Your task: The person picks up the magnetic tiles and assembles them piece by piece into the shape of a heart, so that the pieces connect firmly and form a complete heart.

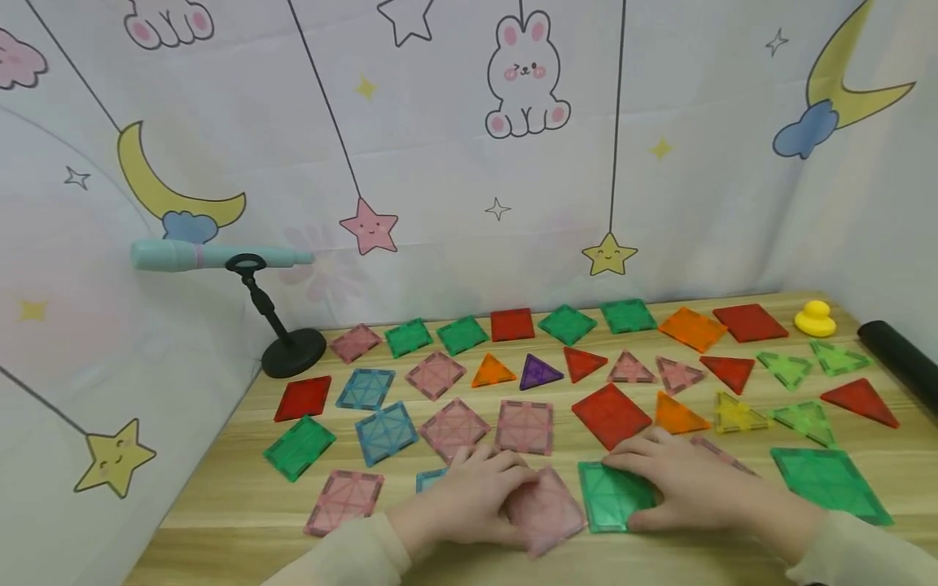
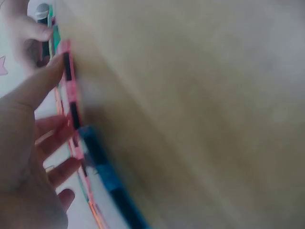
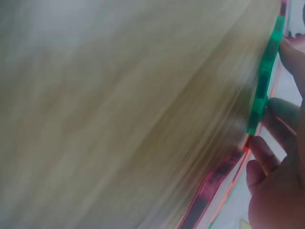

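In the head view my left hand (image 1: 476, 498) grips a pink translucent square tile (image 1: 551, 514), thumb at its near edge and fingers toward its far side. Just to the right, my right hand (image 1: 692, 482) holds a green square tile (image 1: 608, 498) by its right side, between thumb and fingers. Both tiles are close together near the front of the table. The left wrist view gives the pink tile (image 2: 70, 86) edge-on, by the thumb. Edge-on too, the green tile (image 3: 265, 76) meets the right fingers. A blue tile (image 1: 429, 480) is mostly hidden behind my left hand.
Rows of coloured square and triangular tiles, among them a red square (image 1: 611, 415), cover the wooden table (image 1: 242, 521). A teal microphone (image 1: 212, 255) on a black stand (image 1: 293, 352) is at back left. A yellow duck (image 1: 815, 319) and a black cylinder (image 1: 901, 366) are at right.
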Demonstrator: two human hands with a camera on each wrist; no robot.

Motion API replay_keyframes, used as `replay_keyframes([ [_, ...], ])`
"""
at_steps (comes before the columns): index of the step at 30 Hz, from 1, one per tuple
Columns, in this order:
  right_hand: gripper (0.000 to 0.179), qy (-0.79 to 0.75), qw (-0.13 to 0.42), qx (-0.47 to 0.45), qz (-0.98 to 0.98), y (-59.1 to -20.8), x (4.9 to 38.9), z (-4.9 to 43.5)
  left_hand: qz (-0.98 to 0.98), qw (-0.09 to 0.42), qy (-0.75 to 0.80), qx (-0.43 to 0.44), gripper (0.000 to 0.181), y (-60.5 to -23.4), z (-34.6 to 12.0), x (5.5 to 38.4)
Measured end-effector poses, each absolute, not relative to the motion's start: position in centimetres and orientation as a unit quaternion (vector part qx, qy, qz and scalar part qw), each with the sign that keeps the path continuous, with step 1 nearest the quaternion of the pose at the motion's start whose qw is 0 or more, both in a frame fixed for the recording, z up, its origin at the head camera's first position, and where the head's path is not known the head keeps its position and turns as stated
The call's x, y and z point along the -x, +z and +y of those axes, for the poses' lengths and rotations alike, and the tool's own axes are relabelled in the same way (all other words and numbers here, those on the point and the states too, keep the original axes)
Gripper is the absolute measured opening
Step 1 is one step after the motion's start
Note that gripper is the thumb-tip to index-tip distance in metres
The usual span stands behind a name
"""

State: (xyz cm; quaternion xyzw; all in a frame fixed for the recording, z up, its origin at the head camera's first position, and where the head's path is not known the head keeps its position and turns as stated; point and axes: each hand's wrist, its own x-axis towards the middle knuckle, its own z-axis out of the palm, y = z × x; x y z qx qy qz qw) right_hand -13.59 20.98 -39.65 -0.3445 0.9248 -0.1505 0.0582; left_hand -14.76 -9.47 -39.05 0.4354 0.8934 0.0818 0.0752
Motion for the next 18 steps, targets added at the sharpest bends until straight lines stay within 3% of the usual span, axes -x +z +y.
replay_keyframes([
  [5,0.063,-0.161,0.102,0.334,0.923,-39.6,13.1,20.0,0.865,0.134,0.089,-0.476,0.06,-38.5,-9.8,15.2],
  [11,0.059,-0.177,0.079,0.369,0.909,-39.7,12.3,19.6,0.854,0.16,0.096,-0.485,0.059,-38.2,-10.3,15.3],
  [15,0.059,-0.198,0.084,0.349,0.912,-39.3,13.0,19.9,0.868,0.145,0.114,-0.461,0.055,-37.5,-10.4,15.9],
  [18,0.059,-0.206,0.049,0.304,0.929,-38.9,14.9,20.6,0.896,0.102,0.116,-0.417,0.053,-37.2,-10.3,17.1],
])
